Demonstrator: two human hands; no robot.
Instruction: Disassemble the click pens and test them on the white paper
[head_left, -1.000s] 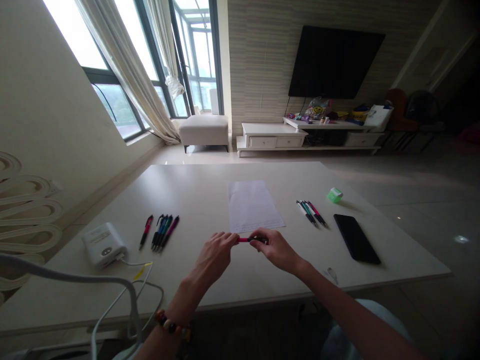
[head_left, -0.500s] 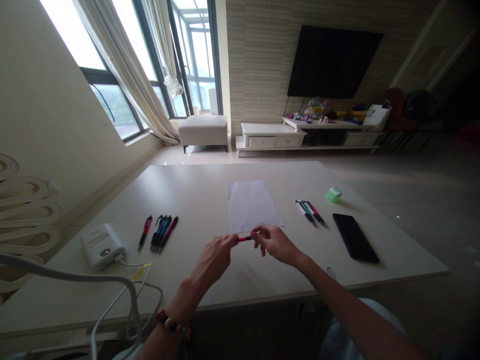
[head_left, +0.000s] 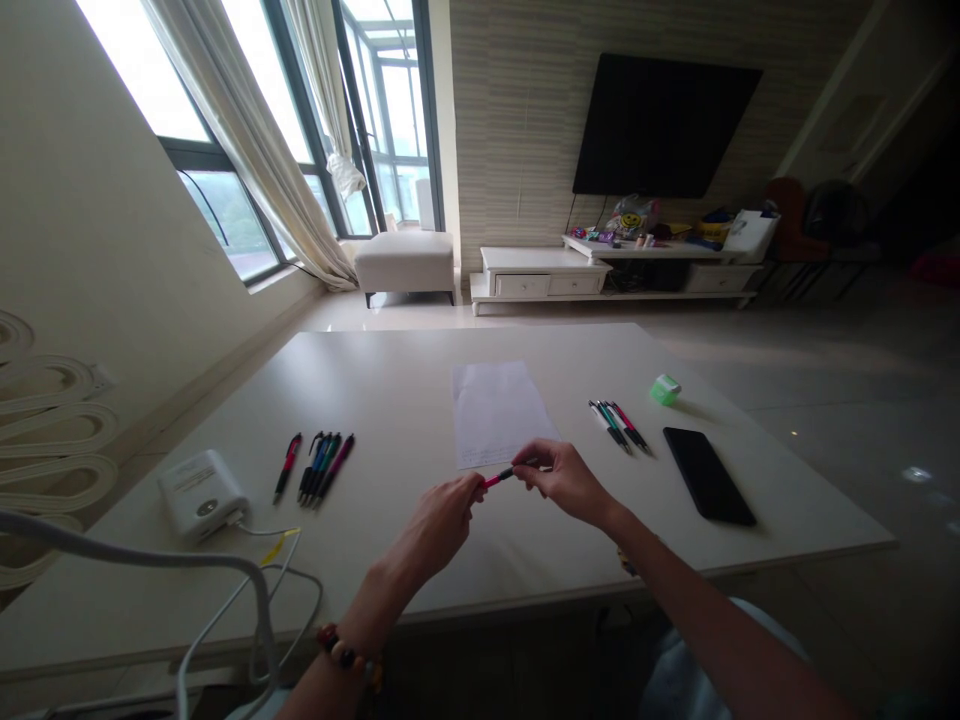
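Between my two hands is a red pen (head_left: 493,482) with a dark grip, tilted up to the right just above the table. My left hand (head_left: 448,512) is closed on its red end. The fingers of my right hand (head_left: 559,482) pinch the dark end. Just beyond lies a white sheet of paper (head_left: 499,405) with faint writing along its near edge, partly covered by my right hand. Several pens (head_left: 326,468) lie side by side to the left, with a single red pen (head_left: 288,467) beside them. More pens (head_left: 619,427) lie to the right of the paper.
A black phone (head_left: 707,475) and a small green box (head_left: 665,389) lie on the right of the white table (head_left: 375,390). At the left stands a white power adapter (head_left: 202,492), its white cable (head_left: 296,572) looping over the near edge.
The pen has tilted, its dark end now higher, and more of it shows between my hands. My right hand has moved slightly up and right.
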